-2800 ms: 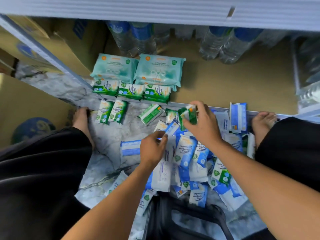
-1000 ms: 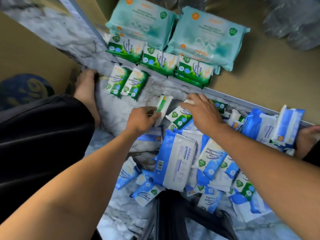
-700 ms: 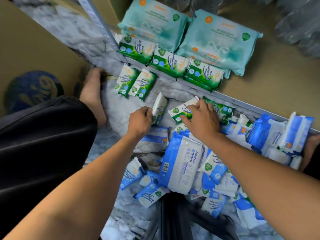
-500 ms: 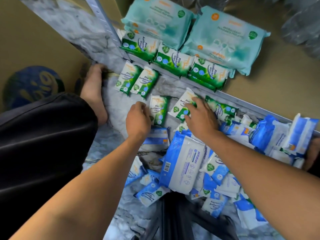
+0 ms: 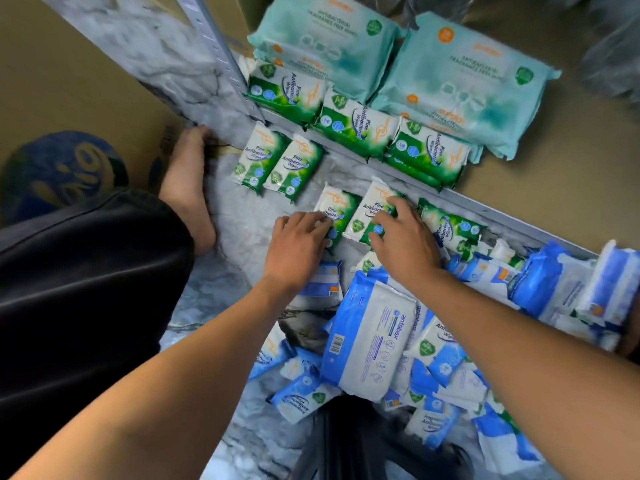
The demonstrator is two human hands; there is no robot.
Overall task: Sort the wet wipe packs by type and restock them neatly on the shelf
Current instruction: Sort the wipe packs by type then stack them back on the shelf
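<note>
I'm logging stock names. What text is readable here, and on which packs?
"Pine Antibacterial Wipes": green packs
"ANTIBACTERIAL FRAGRANCE FREE WIPES": teal packs
"antabax": large blue-white pack
Too blurred to read: the packs' fine print, and the logo on the cardboard box.
</note>
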